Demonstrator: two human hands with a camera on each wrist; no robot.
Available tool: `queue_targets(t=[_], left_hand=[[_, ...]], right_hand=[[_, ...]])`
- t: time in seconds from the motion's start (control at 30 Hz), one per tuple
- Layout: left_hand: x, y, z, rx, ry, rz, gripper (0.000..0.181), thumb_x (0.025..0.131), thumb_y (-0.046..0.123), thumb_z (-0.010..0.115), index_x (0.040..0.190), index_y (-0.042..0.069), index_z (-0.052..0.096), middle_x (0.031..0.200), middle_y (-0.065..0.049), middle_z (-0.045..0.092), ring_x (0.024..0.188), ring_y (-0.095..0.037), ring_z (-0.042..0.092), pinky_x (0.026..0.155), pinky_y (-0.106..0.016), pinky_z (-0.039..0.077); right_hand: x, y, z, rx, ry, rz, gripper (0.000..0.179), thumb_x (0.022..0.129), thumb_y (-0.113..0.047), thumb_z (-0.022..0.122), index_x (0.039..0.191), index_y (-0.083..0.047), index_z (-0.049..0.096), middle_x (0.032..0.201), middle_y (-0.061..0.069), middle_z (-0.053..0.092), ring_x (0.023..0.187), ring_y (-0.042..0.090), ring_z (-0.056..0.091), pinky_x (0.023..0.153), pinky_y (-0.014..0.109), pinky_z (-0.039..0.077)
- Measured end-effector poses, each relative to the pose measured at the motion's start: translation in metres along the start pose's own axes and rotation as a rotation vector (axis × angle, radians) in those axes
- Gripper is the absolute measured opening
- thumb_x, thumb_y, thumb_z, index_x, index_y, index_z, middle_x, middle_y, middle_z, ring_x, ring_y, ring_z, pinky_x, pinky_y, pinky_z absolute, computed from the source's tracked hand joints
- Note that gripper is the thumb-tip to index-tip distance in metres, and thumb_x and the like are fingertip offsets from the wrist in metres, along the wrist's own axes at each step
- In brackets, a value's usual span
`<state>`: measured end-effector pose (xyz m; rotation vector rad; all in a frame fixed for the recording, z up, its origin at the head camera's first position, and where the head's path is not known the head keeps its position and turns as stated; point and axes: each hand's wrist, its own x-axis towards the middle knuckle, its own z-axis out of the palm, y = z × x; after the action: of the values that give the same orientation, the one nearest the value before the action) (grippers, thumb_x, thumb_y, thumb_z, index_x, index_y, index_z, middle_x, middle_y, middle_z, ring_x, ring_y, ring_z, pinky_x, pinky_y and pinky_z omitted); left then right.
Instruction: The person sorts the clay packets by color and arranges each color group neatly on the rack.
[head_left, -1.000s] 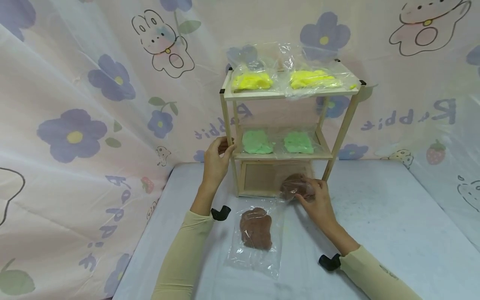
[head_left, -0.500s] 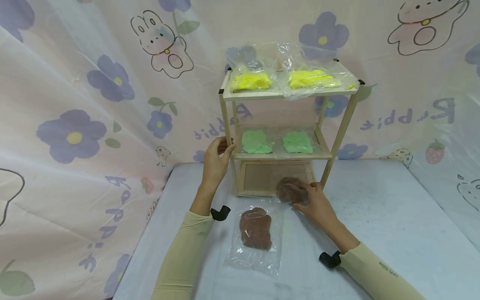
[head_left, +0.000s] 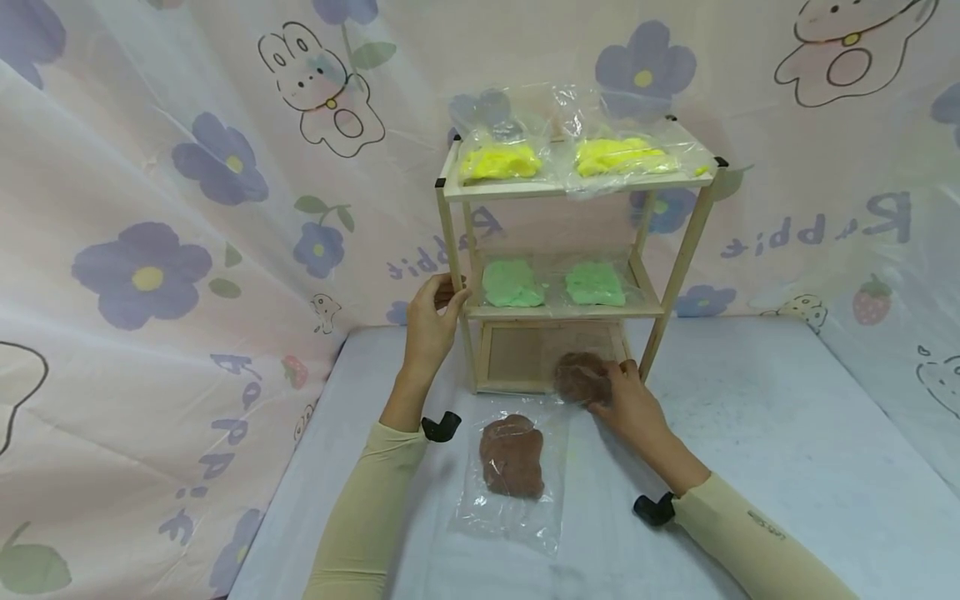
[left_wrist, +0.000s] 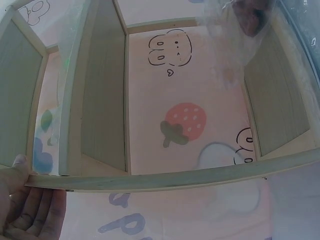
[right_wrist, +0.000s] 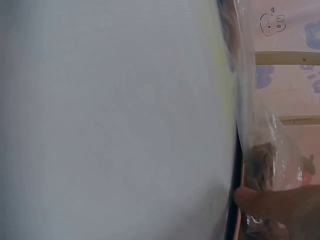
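Note:
A wooden three-tier shelf (head_left: pixel 562 314) stands on the table. My left hand (head_left: pixel 430 323) grips its left front post, thumb in front and fingers curled behind, as the left wrist view also shows. My right hand (head_left: pixel 633 404) holds the right side of a clear bag of brown clay (head_left: pixel 579 379) at the right half of the bottom tier. In the right wrist view only a thumb (right_wrist: pixel 270 202) shows, against the bag; the other fingers are hidden there. A second bag of brown clay (head_left: pixel 512 457) lies flat on the table before the shelf.
Two bags of yellow clay (head_left: pixel 502 162) sit on the top tier. On the middle tier lie two bags of green clay (head_left: pixel 512 283). A patterned curtain (head_left: pixel 225 167) hangs behind and to the left. The white tabletop (head_left: pixel 780 433) extends to the right.
My right hand has shifted the bag of brown clay slightly left on the bottom tier, and more of the clay shows. My left hand stays on the post.

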<state>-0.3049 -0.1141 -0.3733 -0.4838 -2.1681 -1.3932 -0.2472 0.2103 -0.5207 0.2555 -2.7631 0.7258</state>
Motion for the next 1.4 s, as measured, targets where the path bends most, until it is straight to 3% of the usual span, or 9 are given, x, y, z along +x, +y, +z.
queue_targets(t=[0.23,0.43,0.57,0.9,1.03,1.27,1.4], left_hand=[[0.000,-0.001,0.000,-0.003,0.004,0.004,0.033,0.103,0.016,0.074,0.128,-0.003,0.069,0.117,-0.018,0.073,0.110,-0.032,0.071,0.102,-0.036,0.059],[0.000,-0.001,0.000,-0.001,0.010,0.007,0.033,0.103,0.018,0.074,0.127,-0.003,0.069,0.116,-0.018,0.073,0.109,-0.032,0.071,0.101,-0.035,0.060],[0.000,-0.001,0.000,-0.004,0.011,0.006,0.032,0.102,0.016,0.075,0.128,-0.003,0.069,0.116,-0.018,0.073,0.109,-0.031,0.071,0.102,-0.036,0.060],[-0.001,0.000,0.000,-0.008,0.015,0.011,0.033,0.103,0.018,0.074,0.127,-0.004,0.069,0.115,-0.018,0.073,0.108,-0.031,0.071,0.101,-0.036,0.060],[-0.001,0.001,0.001,-0.012,0.014,0.015,0.032,0.103,0.016,0.074,0.127,-0.004,0.069,0.115,-0.018,0.073,0.108,-0.032,0.071,0.100,-0.036,0.060],[-0.001,0.002,0.000,-0.009,0.015,0.013,0.031,0.103,0.015,0.074,0.127,-0.004,0.069,0.115,-0.018,0.073,0.108,-0.032,0.071,0.100,-0.036,0.060],[-0.001,0.002,0.000,-0.012,0.017,0.011,0.031,0.103,0.015,0.074,0.127,-0.003,0.069,0.115,-0.018,0.073,0.108,-0.031,0.071,0.101,-0.037,0.060]], right_hand=[[0.004,-0.001,0.002,-0.185,0.156,-0.024,0.068,0.082,-0.025,0.095,0.131,0.005,0.059,0.128,0.030,0.059,0.082,0.046,0.068,0.050,0.058,0.055],[0.007,-0.007,-0.002,-0.282,0.099,0.013,0.057,0.084,-0.029,0.094,0.125,0.001,0.068,0.134,0.029,0.056,0.092,0.050,0.068,0.046,0.058,0.053],[0.005,-0.010,-0.003,-0.297,0.073,0.008,0.055,0.083,-0.028,0.094,0.121,0.002,0.068,0.124,0.032,0.055,0.087,0.052,0.067,0.044,0.058,0.053],[0.008,-0.004,-0.003,-0.202,0.072,0.002,0.057,0.090,-0.025,0.089,0.130,0.004,0.060,0.114,0.029,0.059,0.073,0.043,0.067,0.047,0.058,0.054],[0.012,0.001,-0.001,-0.125,0.058,0.020,0.057,0.093,-0.022,0.086,0.133,0.006,0.059,0.120,0.033,0.059,0.083,0.048,0.069,0.056,0.063,0.058],[0.016,0.008,0.002,0.015,0.059,0.054,0.056,0.095,-0.019,0.084,0.134,0.013,0.059,0.122,0.037,0.058,0.108,0.054,0.064,0.085,0.070,0.057],[0.019,0.008,0.003,0.033,0.062,0.060,0.056,0.096,-0.017,0.082,0.135,0.015,0.058,0.123,0.038,0.056,0.110,0.054,0.063,0.087,0.070,0.056]])
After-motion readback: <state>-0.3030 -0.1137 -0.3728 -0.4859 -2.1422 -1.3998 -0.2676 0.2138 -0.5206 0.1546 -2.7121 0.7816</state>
